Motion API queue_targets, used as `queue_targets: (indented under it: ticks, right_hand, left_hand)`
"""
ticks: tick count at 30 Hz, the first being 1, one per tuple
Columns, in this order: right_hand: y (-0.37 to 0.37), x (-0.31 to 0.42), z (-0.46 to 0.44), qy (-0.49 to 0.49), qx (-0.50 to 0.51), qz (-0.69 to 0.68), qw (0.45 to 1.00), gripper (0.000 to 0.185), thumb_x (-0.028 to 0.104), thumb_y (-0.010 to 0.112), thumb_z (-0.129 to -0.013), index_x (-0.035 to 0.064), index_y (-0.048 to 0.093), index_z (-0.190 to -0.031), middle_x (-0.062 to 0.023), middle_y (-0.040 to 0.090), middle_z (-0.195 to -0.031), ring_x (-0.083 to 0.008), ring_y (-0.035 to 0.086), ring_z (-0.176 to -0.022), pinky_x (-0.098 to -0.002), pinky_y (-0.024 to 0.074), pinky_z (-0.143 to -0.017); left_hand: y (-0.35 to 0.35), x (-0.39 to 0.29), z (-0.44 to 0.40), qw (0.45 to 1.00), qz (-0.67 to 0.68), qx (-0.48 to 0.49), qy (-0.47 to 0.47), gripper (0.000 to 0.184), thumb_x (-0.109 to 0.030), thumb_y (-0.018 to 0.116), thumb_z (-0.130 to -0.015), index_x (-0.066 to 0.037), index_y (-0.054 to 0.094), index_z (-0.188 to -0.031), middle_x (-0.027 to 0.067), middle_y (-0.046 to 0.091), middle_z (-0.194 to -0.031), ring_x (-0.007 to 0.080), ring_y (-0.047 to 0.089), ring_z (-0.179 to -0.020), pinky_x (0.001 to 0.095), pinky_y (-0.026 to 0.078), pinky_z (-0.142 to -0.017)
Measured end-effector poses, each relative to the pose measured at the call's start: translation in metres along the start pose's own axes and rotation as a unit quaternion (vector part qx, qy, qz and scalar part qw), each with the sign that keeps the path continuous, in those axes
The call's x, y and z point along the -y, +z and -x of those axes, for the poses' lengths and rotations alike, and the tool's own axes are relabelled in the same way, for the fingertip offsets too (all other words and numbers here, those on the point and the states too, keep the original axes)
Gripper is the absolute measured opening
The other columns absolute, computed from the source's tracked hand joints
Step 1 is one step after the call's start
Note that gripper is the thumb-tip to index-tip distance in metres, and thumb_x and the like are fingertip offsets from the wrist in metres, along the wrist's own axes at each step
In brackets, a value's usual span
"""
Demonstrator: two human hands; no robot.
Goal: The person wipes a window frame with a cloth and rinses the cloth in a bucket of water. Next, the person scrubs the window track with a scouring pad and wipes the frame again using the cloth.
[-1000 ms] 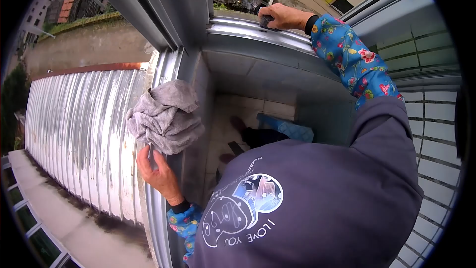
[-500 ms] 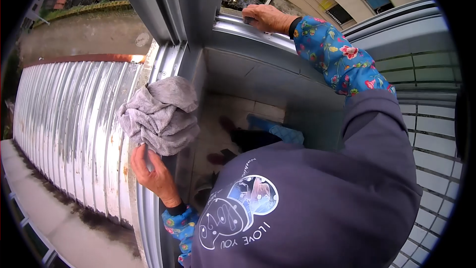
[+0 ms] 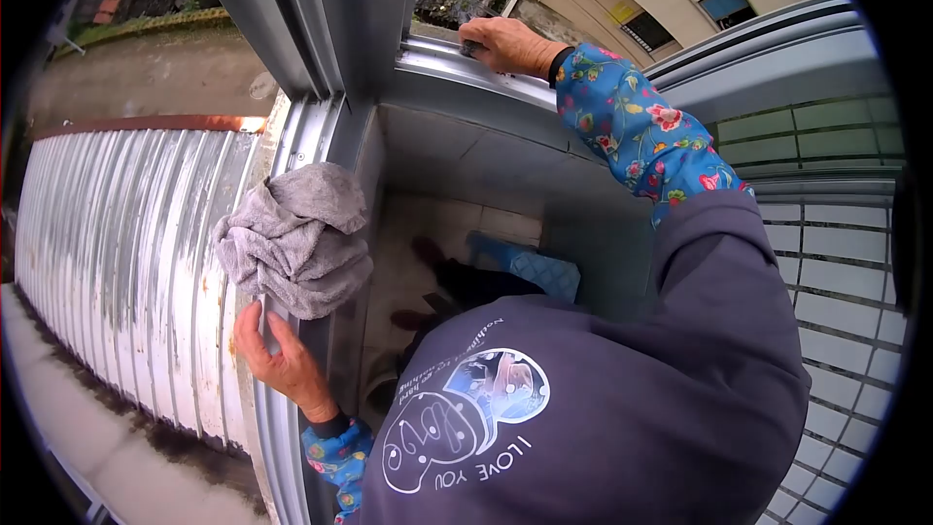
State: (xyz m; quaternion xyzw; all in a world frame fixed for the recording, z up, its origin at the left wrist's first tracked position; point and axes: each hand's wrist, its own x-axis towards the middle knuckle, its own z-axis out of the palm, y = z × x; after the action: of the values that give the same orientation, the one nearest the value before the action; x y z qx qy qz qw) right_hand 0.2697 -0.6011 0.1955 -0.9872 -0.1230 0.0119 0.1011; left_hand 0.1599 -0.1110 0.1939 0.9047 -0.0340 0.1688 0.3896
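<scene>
A crumpled grey cloth (image 3: 296, 243) lies on the metal window track at the left. Just below it, my left hand (image 3: 282, 365) rests at the track (image 3: 275, 442) with thumb and fingers apart, holding nothing; its fingertips are close to the cloth's lower edge. My right hand (image 3: 515, 46) is at the other window track (image 3: 437, 51), closed on a small dark thing (image 3: 473, 47). Most of that thing is covered by the fingers, so its kind does not show. Both forearms wear blue floral sleeves.
Outside on the left is a corrugated metal roof (image 3: 126, 253). A grey window frame post (image 3: 360, 19) stands between the two tracks. Down on the tiled floor lies a blue quilted-looking item (image 3: 544, 274). White tiles (image 3: 836, 282) cover the right side.
The whole view has shifted slightly, so the scene sits a little further left. My right hand stays closed at its track, and my left hand stays below the cloth.
</scene>
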Motion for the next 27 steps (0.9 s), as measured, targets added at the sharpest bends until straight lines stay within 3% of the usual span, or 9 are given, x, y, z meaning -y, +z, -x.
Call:
queue_targets:
  ticks: [3, 5, 7, 9, 11, 15, 17, 23, 27]
  right_hand:
    - [-0.001, -0.017, 0.052, 0.036, -0.021, 0.000, 0.999, 0.014, 0.006, 0.058, -0.077, 0.0072, 0.054, -0.090, -0.0144, 0.059, -0.089, -0.0377, 0.059, -0.091, -0.0482, 0.0462, -0.077]
    - [-0.020, -0.016, 0.079, 0.089, 0.046, -0.004, 0.995, 0.015, 0.005, 0.058, -0.076, 0.0081, 0.055, -0.091, -0.0145, 0.059, -0.087, -0.0369, 0.059, -0.091, -0.0480, 0.0462, -0.076]
    - [-0.015, -0.019, 0.067, 0.075, 0.059, 0.020, 0.995, 0.014, 0.005, 0.058, -0.076, 0.0081, 0.055, -0.089, -0.0143, 0.058, -0.087, -0.0363, 0.059, -0.089, -0.0472, 0.0464, -0.075]
    - [-0.003, -0.011, 0.038, -0.002, -0.025, -0.002, 1.000, 0.012, 0.007, 0.058, -0.077, 0.0064, 0.053, -0.088, -0.0146, 0.058, -0.086, -0.0368, 0.059, -0.089, -0.0469, 0.0470, -0.073]
    - [0.001, 0.010, -0.009, 0.006, -0.013, -0.003, 1.000, 0.015, 0.009, 0.058, -0.079, 0.0063, 0.054, -0.093, -0.0149, 0.060, -0.091, -0.0376, 0.059, -0.091, -0.0466, 0.0477, -0.077]
    - [-0.002, -0.016, 0.051, 0.036, -0.012, -0.007, 0.999, 0.016, 0.009, 0.057, -0.079, 0.0069, 0.056, -0.095, -0.0136, 0.061, -0.095, -0.0368, 0.060, -0.093, -0.0452, 0.0487, -0.079]
    - [-0.020, -0.019, 0.089, 0.097, 0.054, 0.023, 0.994, 0.016, 0.008, 0.058, -0.079, 0.0069, 0.056, -0.094, -0.0127, 0.061, -0.094, -0.0363, 0.060, -0.094, -0.0457, 0.0486, -0.079]
    - [-0.002, 0.001, 0.022, 0.008, -0.033, -0.008, 0.999, 0.015, 0.009, 0.058, -0.079, 0.0056, 0.055, -0.093, -0.0153, 0.061, -0.091, -0.0377, 0.059, -0.092, -0.0462, 0.0478, -0.077]
    - [-0.008, -0.010, 0.068, 0.067, -0.016, 0.014, 0.998, 0.015, 0.009, 0.056, -0.079, 0.0064, 0.055, -0.094, -0.0158, 0.060, -0.093, -0.0383, 0.058, -0.092, -0.0462, 0.0478, -0.077]
  left_hand:
    - [-0.003, 0.000, 0.003, 1.000, 0.006, 0.013, -0.010, 0.021, 0.003, 0.058, -0.088, 0.001, 0.062, -0.108, 0.0131, 0.061, -0.106, 0.0279, 0.056, -0.102, 0.0370, 0.043, -0.090]
    - [-0.006, 0.004, 0.004, 1.000, 0.010, 0.018, -0.011, 0.020, 0.003, 0.058, -0.088, 0.001, 0.062, -0.108, 0.0134, 0.061, -0.106, 0.0283, 0.056, -0.103, 0.0378, 0.043, -0.091]
    - [-0.002, 0.005, 0.002, 0.999, 0.034, 0.011, -0.023, 0.019, 0.003, 0.058, -0.088, 0.002, 0.062, -0.107, 0.0139, 0.061, -0.107, 0.0287, 0.056, -0.104, 0.0385, 0.042, -0.093]
    - [0.000, 0.004, 0.002, 0.999, 0.028, 0.013, -0.018, 0.019, 0.003, 0.058, -0.088, 0.002, 0.062, -0.106, 0.0143, 0.061, -0.107, 0.0287, 0.056, -0.105, 0.0388, 0.042, -0.094]
    - [-0.001, -0.002, 0.002, 1.000, -0.004, 0.020, 0.006, 0.018, 0.003, 0.058, -0.088, 0.003, 0.062, -0.106, 0.0146, 0.061, -0.108, 0.0285, 0.056, -0.105, 0.0387, 0.042, -0.094]
    - [-0.004, 0.001, 0.003, 0.999, 0.024, 0.010, -0.021, 0.020, 0.003, 0.058, -0.087, 0.003, 0.062, -0.107, 0.0141, 0.061, -0.108, 0.0281, 0.056, -0.105, 0.0384, 0.042, -0.094]
    - [-0.004, 0.002, 0.003, 0.999, 0.029, 0.006, -0.019, 0.020, 0.004, 0.058, -0.087, 0.002, 0.062, -0.107, 0.0138, 0.061, -0.108, 0.0279, 0.056, -0.105, 0.0383, 0.042, -0.094]
    - [0.001, 0.001, 0.002, 1.000, 0.011, 0.004, -0.004, 0.020, 0.005, 0.058, -0.087, 0.001, 0.062, -0.107, 0.0130, 0.061, -0.107, 0.0272, 0.056, -0.104, 0.0377, 0.042, -0.094]
    - [-0.002, 0.001, 0.004, 1.000, 0.011, 0.024, -0.015, 0.020, 0.004, 0.059, -0.087, 0.001, 0.062, -0.107, 0.0128, 0.061, -0.107, 0.0269, 0.057, -0.103, 0.0370, 0.043, -0.093]
